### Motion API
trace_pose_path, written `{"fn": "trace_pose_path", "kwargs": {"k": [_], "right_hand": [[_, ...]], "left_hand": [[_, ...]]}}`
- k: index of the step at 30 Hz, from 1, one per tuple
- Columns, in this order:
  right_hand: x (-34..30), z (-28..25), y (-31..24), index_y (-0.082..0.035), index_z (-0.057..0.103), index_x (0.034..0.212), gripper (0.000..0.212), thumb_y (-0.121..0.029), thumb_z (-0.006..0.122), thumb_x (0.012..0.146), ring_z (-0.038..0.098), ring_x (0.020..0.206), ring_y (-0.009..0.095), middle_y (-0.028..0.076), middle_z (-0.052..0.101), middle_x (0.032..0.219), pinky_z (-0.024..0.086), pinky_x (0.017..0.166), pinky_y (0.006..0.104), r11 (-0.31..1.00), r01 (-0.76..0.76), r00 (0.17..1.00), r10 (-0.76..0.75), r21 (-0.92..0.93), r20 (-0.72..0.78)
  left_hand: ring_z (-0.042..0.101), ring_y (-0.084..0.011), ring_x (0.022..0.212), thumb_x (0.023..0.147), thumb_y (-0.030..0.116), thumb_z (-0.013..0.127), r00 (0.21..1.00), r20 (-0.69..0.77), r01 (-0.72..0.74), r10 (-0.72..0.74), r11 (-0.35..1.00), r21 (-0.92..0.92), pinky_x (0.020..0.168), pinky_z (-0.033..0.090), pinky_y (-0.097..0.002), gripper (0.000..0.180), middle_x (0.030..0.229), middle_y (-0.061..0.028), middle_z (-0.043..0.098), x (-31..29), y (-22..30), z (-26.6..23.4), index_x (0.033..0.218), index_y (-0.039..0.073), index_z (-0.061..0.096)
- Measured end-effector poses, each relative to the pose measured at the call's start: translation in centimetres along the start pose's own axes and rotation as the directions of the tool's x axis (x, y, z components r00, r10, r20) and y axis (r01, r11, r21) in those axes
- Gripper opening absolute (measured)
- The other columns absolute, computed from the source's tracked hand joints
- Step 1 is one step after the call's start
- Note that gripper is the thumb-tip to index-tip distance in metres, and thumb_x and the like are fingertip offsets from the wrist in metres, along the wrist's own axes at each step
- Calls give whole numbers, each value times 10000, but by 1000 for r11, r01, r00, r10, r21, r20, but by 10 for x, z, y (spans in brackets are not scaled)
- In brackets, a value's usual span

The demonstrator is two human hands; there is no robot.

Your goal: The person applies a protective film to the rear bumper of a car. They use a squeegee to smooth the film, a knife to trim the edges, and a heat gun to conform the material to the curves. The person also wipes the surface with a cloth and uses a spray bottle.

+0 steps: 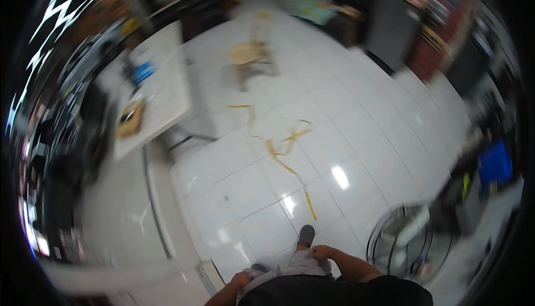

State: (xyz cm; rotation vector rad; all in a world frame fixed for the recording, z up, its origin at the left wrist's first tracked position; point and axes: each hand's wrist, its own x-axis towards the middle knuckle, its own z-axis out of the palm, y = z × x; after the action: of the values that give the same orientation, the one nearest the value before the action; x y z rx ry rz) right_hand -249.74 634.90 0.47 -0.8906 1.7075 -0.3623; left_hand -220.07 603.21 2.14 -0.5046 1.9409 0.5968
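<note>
My left hand point(242, 279) is closed at the left side of my light grey trousers point(304, 262), close to the hip. On the other side my right hand point(321, 252) pinches the cloth over the thigh. Both hands appear to grip the fabric, and neither carries anything else that shows. A dark grey shoe point(306, 233) steps forward on the tiles, while the other foot is mostly hidden by the trousers.
Yellow tape point(289, 168) lies in a crooked line on the white tiled floor point(356, 155). A wooden chair point(249, 53) stands ahead. To the left is a white table point(167, 91) with a cardboard box point(131, 121); at the right, a round wire-caged fan point(409, 242).
</note>
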Motion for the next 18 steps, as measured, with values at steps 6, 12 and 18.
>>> {"fn": "trace_pose_path", "kwargs": {"k": [6, 12, 18], "right_hand": [[66, -8, -45, 11, 680, 862, 336, -249, 469, 828, 665, 790, 317, 213, 666, 901, 537, 631, 440, 895, 84, 941, 73, -438, 331], [166, 106, -201, -72, 716, 929, 243, -183, 565, 775, 645, 938, 303, 169, 670, 1014, 506, 774, 432, 705, 175, 910, 150, -688, 386], [258, 305, -391, -40, 679, 1028, 321, -203, 545, 787, 628, 956, 356, 193, 655, 1063, 495, 823, 448, 425, 509, 801, 85, -748, 593]], "left_hand": [[645, -279, 865, 852, 359, 571, 917, -327, -167, -229, 523, -836, 784, 497, -371, 390, 904, -145, 678, -66, 13, 77, 1013, 11, 638], [641, -220, 774, 863, 308, 582, 521, -801, -547, -293, 606, -577, 724, 502, -338, 362, 898, -136, 671, -91, -115, 267, 1030, -10, 628], [565, -199, 599, 874, 170, 530, 646, 288, -14, -707, -388, -922, 505, 450, -368, 151, 717, -108, 587, -207, -195, 554, 889, 60, 633]]}}
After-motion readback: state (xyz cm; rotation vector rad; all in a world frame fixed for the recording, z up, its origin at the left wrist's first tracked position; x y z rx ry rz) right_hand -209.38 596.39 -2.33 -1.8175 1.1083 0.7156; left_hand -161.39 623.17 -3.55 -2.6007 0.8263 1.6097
